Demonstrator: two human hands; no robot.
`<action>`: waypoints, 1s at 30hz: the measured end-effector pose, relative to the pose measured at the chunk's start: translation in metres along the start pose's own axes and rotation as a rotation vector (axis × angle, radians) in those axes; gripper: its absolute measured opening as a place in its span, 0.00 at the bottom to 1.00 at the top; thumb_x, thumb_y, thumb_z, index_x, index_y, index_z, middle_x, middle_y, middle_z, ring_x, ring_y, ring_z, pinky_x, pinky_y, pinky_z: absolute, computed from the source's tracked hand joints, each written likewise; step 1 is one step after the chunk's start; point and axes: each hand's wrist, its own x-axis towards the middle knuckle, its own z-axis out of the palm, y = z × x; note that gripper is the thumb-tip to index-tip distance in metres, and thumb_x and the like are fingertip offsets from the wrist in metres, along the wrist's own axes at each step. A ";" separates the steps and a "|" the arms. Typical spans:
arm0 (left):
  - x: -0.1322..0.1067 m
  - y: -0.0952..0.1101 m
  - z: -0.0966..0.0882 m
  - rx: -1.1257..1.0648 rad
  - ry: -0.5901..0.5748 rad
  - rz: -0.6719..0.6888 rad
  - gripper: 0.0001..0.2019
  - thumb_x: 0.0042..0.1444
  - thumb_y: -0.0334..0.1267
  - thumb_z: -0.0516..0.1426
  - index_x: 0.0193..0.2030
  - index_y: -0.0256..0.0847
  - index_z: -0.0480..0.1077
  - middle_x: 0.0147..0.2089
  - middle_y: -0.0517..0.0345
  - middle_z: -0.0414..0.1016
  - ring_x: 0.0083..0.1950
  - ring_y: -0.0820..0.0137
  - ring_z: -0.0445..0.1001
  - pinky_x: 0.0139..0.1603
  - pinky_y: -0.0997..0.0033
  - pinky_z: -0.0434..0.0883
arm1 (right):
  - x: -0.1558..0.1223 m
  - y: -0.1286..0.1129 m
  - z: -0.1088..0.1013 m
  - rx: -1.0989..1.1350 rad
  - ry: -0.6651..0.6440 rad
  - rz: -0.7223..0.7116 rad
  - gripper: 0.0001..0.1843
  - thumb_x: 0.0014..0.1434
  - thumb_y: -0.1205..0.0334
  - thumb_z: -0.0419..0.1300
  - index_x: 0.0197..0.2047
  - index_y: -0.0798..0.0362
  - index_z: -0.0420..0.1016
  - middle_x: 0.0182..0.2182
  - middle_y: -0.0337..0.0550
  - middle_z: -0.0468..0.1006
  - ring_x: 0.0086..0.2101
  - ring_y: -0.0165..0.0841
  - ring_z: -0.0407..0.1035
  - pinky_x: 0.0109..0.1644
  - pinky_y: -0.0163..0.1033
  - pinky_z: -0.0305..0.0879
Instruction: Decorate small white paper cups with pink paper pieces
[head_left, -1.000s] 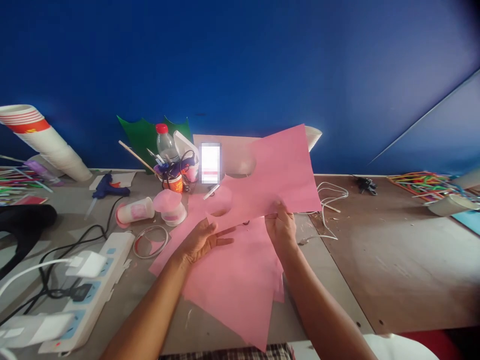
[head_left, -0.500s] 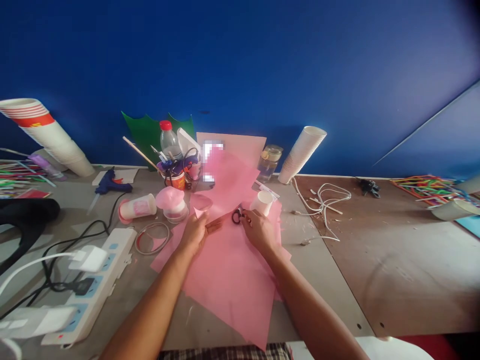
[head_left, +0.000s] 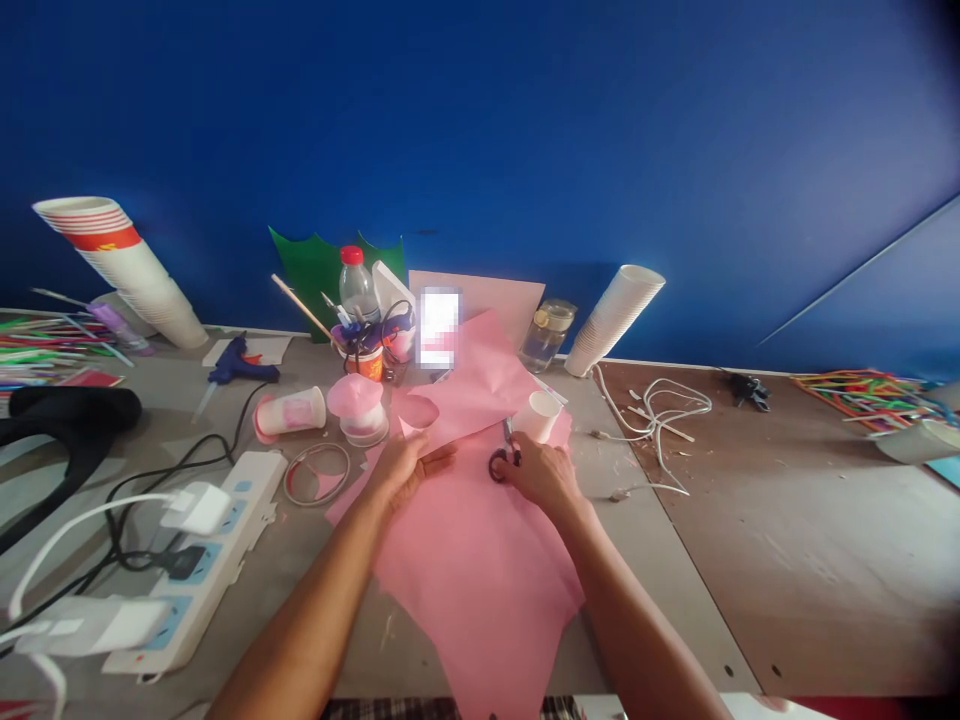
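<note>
My left hand (head_left: 409, 465) pinches the near edge of a pink paper sheet (head_left: 472, 385) that has a round hole cut near its left corner. That sheet lies tilted over a larger stack of pink paper (head_left: 480, 560) spread on the table before me. My right hand (head_left: 544, 470) is closed over the black handles of small scissors (head_left: 501, 462) resting on the pink paper. A small white paper cup (head_left: 541, 415) stands just beyond my right hand.
Left: a white power strip (head_left: 217, 545) with plugs and cables, a wire ring (head_left: 316, 472), a blue glue gun (head_left: 240, 365), pink-covered cups (head_left: 289, 412). Behind: a water bottle (head_left: 356, 285), a glass jar (head_left: 546, 335), stacks of paper cups (head_left: 615, 318). Right: white cable (head_left: 660, 405), coloured straws (head_left: 862, 385).
The pink sheet, held up in both hands a second ago, now lies lowered on the table. My right hand let go of it and closed on the scissors.
</note>
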 end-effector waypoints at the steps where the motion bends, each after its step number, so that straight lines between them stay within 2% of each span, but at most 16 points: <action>1: 0.000 0.000 -0.001 0.005 -0.019 -0.017 0.08 0.52 0.28 0.56 0.37 0.40 0.61 0.36 0.50 0.75 0.36 0.57 0.80 0.40 0.50 0.76 | 0.000 0.002 -0.001 -0.006 -0.011 -0.011 0.14 0.54 0.50 0.56 0.39 0.50 0.70 0.30 0.43 0.78 0.33 0.39 0.71 0.36 0.38 0.51; 4: 0.000 0.000 -0.002 0.010 -0.088 -0.037 0.07 0.52 0.29 0.57 0.36 0.39 0.61 0.34 0.50 0.76 0.35 0.57 0.80 0.38 0.53 0.77 | 0.000 0.006 -0.001 -0.020 -0.020 -0.052 0.11 0.55 0.53 0.55 0.35 0.50 0.70 0.28 0.43 0.78 0.32 0.38 0.70 0.36 0.39 0.51; 8: 0.000 -0.002 -0.001 -0.002 -0.115 -0.012 0.08 0.51 0.29 0.58 0.36 0.39 0.63 0.31 0.53 0.76 0.37 0.57 0.80 0.37 0.55 0.78 | 0.001 0.009 0.001 0.015 -0.028 -0.067 0.08 0.55 0.56 0.55 0.32 0.51 0.70 0.28 0.44 0.77 0.31 0.38 0.70 0.33 0.38 0.49; 13: -0.001 -0.001 -0.002 -0.019 -0.126 -0.020 0.07 0.52 0.28 0.58 0.35 0.38 0.62 0.31 0.52 0.76 0.38 0.56 0.80 0.38 0.54 0.78 | 0.002 0.013 -0.005 0.191 -0.045 -0.028 0.07 0.54 0.58 0.56 0.32 0.51 0.73 0.27 0.42 0.77 0.28 0.34 0.68 0.30 0.36 0.50; 17: -0.001 0.004 -0.002 -0.125 -0.115 -0.040 0.04 0.55 0.27 0.54 0.32 0.36 0.61 0.35 0.44 0.77 0.39 0.59 0.80 0.42 0.58 0.78 | 0.002 0.016 -0.013 0.500 -0.154 0.043 0.09 0.51 0.60 0.57 0.34 0.51 0.76 0.23 0.39 0.75 0.25 0.31 0.67 0.28 0.34 0.53; 20: -0.001 0.007 -0.002 -0.234 -0.092 0.003 0.05 0.57 0.26 0.52 0.30 0.35 0.61 0.37 0.40 0.78 0.41 0.61 0.80 0.44 0.62 0.78 | 0.005 0.019 -0.014 0.854 -0.236 0.106 0.09 0.49 0.62 0.58 0.34 0.53 0.76 0.21 0.36 0.73 0.23 0.28 0.64 0.26 0.32 0.54; 24: -0.001 0.010 -0.001 -0.283 -0.091 0.031 0.03 0.57 0.25 0.51 0.33 0.33 0.62 0.38 0.39 0.78 0.40 0.62 0.80 0.42 0.64 0.79 | 0.011 0.024 -0.005 1.358 -0.321 0.082 0.10 0.45 0.59 0.64 0.29 0.57 0.74 0.20 0.36 0.70 0.20 0.24 0.60 0.24 0.31 0.53; 26: -0.001 0.010 -0.001 -0.301 -0.087 0.033 0.03 0.58 0.25 0.50 0.34 0.33 0.62 0.38 0.40 0.78 0.40 0.63 0.80 0.41 0.65 0.79 | 0.013 0.025 -0.001 1.501 -0.367 0.071 0.13 0.44 0.57 0.66 0.28 0.57 0.72 0.22 0.39 0.73 0.19 0.23 0.59 0.22 0.31 0.51; 30: -0.001 0.012 -0.001 -0.349 -0.105 0.042 0.03 0.58 0.25 0.50 0.36 0.33 0.64 0.39 0.40 0.78 0.40 0.65 0.80 0.41 0.67 0.79 | 0.015 0.023 0.000 1.624 -0.458 0.098 0.12 0.44 0.59 0.66 0.29 0.56 0.70 0.23 0.41 0.75 0.16 0.19 0.52 0.18 0.28 0.43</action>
